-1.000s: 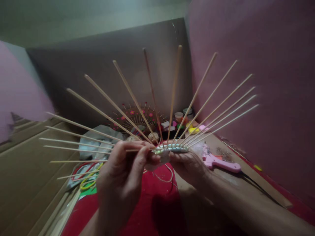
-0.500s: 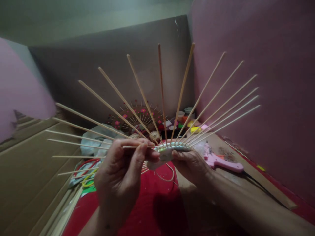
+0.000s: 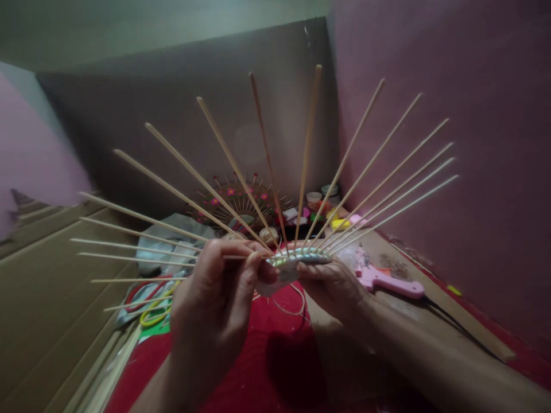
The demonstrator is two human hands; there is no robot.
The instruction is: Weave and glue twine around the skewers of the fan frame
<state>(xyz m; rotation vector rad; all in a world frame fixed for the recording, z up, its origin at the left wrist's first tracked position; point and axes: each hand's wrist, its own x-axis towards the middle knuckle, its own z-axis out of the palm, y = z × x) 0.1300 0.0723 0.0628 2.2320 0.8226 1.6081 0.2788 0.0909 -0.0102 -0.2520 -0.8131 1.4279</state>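
Sticks (image 3: pixel 309 149) fan from a pale base (image 3: pixel 282 278) gripped by the right hand (image 3: pixel 333 287), the left hand (image 3: pixel 210 298) pinching a thin stick (image 3: pixel 236 257).

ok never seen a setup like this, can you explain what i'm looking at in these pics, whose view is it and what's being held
There's no machine here: these are a person's two bare hands. All the pictures come from one camera worn on that person's head, looking forward and down.

The left hand pinches a thin wooden stick between its fingers. The right hand grips a pale piece with a curved, light blue and green edge. More long, thin wooden sticks fan out around it.

Below are a red covering and a flat brown board. On the board, to the right, lies a pink gun-shaped tool with a dark cord. Farther back is a brown fan-shaped piece with pink flowers.
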